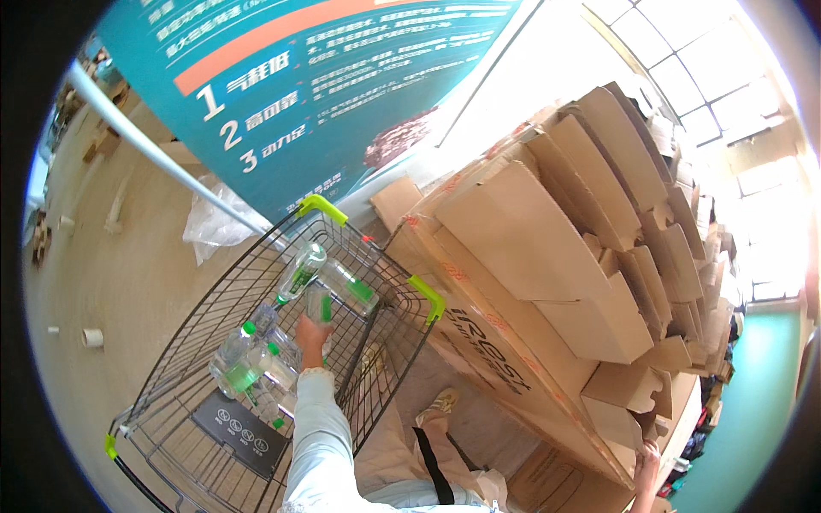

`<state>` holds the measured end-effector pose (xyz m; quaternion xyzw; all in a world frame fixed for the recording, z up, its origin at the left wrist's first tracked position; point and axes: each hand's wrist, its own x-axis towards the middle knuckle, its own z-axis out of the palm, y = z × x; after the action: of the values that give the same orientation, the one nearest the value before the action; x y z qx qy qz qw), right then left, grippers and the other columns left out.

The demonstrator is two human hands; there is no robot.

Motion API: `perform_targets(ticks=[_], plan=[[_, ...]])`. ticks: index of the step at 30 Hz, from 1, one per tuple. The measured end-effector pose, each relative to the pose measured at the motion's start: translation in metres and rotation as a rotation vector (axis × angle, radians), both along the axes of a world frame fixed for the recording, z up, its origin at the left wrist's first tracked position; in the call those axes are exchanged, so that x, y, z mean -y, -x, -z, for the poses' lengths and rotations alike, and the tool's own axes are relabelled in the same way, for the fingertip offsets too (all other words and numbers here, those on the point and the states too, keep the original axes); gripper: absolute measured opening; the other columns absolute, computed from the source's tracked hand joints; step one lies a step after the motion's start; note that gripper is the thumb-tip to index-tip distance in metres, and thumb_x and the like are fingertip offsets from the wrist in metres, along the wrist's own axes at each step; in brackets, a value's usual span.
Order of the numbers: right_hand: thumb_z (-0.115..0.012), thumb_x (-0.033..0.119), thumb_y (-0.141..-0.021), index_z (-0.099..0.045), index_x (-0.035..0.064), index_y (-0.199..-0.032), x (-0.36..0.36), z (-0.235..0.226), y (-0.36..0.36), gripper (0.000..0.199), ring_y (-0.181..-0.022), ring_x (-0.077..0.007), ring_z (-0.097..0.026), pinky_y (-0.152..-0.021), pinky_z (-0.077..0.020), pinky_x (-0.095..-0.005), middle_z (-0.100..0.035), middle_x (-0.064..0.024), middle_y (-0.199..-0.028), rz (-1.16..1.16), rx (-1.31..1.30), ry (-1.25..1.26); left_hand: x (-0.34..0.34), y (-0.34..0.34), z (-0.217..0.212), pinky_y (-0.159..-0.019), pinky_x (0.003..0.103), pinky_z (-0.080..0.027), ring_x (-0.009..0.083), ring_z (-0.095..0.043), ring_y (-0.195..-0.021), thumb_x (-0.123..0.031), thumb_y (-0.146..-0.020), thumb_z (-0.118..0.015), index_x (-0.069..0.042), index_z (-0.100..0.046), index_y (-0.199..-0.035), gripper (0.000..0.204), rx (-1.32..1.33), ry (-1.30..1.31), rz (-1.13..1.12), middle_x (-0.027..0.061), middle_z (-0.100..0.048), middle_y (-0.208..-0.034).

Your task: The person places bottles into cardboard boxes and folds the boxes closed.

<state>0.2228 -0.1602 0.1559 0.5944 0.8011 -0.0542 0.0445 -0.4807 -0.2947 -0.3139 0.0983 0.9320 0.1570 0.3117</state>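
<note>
My left hand, in a pale sleeve, reaches into a black wire shopping cart with green corner guards. It grips a clear plastic bottle with a green label, held over the cart's far end. Two similar bottles lie against the far wall of the cart. Several more with green caps are piled just left of my wrist. My right hand is low at the right, against the edge of a tall stack of flattened cardboard boxes. Its grip is hard to make out.
A large teal printed board leans behind the cart, with a grey pole across it. A clear plastic sheet and small cardboard tubes lie on the beige floor. My shoe stands between cart and cardboard.
</note>
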Motion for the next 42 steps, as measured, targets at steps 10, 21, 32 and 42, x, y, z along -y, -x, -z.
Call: perform_targets(ticks=[10,21,32,42], plan=[[-0.063,-0.004,-0.073,-0.07,0.0005,-0.1,0.011,-0.008,0.019,0.028,-0.116,-0.0364,-0.054,-0.103,-0.0414,-0.0466,-0.067,-0.0155,-0.104,0.062,0.027,-0.096,0.084,0.041,-0.094,-0.071,0.036,-0.056,0.025,-0.07,-0.086,-0.025,-0.059,-0.087,0.005,-0.059,-0.108,0.064,0.163,-0.122,0.072,0.0207,-0.069,-0.101],[-0.069,0.0,-0.068,-0.071,0.0084,-0.101,0.001,0.008,-0.031,0.034,-0.127,-0.032,-0.049,-0.107,-0.0409,-0.0445,-0.063,-0.0105,-0.121,-0.14,-0.166,-0.187,-0.047,-0.112,-0.408,-0.106,0.044,-0.036,0.027,-0.049,-0.117,-0.046,-0.078,-0.074,-0.004,-0.034,-0.143,0.087,0.647,-1.754,0.193,0.0119,-0.052,-0.123],[-0.067,0.001,-0.074,-0.07,0.0053,-0.095,-0.004,0.012,-0.063,0.022,-0.116,-0.0287,-0.055,-0.095,-0.0493,-0.0381,-0.065,-0.0108,-0.107,-0.211,-0.396,-0.177,-0.249,-0.492,-0.513,-0.081,0.032,-0.052,0.022,-0.066,-0.089,-0.02,-0.063,-0.087,0.001,-0.05,-0.12,0.07,0.427,-1.236,1.61,0.0145,-0.068,-0.097],[-0.066,0.005,-0.072,-0.069,0.0048,-0.086,-0.009,0.03,-0.06,0.014,-0.108,-0.0279,-0.055,-0.093,-0.0487,-0.0362,-0.062,-0.0096,-0.096,-0.26,-0.465,-0.193,-0.293,-0.561,-0.476,-0.085,0.039,-0.053,0.0347,-0.065,-0.099,-0.026,-0.057,-0.085,0.007,-0.052,-0.118,0.077,0.144,-0.112,2.195,0.0264,-0.066,-0.104]])
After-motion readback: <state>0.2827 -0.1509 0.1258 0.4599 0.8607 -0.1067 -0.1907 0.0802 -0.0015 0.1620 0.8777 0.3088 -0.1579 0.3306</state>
